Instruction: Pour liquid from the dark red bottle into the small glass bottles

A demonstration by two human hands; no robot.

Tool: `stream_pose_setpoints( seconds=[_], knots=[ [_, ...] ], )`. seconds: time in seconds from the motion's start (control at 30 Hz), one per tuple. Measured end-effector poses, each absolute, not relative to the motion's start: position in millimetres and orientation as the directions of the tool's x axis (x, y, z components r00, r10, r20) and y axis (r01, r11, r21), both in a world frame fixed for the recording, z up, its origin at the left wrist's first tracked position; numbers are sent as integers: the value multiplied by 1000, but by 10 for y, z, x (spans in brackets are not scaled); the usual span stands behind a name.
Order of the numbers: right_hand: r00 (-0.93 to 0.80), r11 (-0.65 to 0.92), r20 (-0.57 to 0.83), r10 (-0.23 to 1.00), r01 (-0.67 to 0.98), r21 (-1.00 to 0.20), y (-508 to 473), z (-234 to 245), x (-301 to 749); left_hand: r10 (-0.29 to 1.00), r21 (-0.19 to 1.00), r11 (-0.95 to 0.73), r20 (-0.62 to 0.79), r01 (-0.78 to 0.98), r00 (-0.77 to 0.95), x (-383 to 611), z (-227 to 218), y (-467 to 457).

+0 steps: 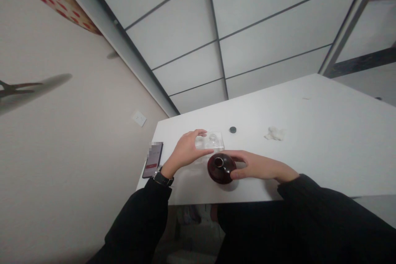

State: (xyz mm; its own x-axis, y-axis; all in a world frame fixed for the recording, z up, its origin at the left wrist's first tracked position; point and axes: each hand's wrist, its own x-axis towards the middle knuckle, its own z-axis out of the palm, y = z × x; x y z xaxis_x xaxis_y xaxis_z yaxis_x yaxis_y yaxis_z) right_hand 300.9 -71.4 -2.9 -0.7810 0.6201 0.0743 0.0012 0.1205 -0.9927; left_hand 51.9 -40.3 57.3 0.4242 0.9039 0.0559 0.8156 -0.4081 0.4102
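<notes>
My left grip (185, 151) is spread, arched over one clear moulded plastic tray (212, 142) with its fingertips at the tray's far edge. My right grip (255, 166) wraps one squat, glossy dark-red bottle (220, 172), thumb on the near side and fingers across the top. The bottle sits between my hands on the white worktop (324, 132), touching the tray's near edge. Beyond them lie one small round black cap (233, 130) and one crumpled white tissue (274, 133). One black smartphone (152, 160) lies just beside my left wrist, which wears one black wristwatch (161, 177).
</notes>
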Motion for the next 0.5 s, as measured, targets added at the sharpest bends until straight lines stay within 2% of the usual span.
stream_pose_setpoints(
  seconds=[0.2, 0.33, 0.5],
  knots=[
    [-781, 137, 37, 623, 63, -989, -701, 56, 3188, 890, 349, -433, 19, 831, 456, 488, 448, -450],
    [-773, 97, -10, 634, 92, -991, -686, 71, 3324, 885, 337, -437, -4, 834, 466, 435, 442, -489],
    [-733, 114, -1, 680, 107, -988, -663, 42, 3441, 874, 339, -442, -46, 830, 484, 341, 467, -558]
  ],
)
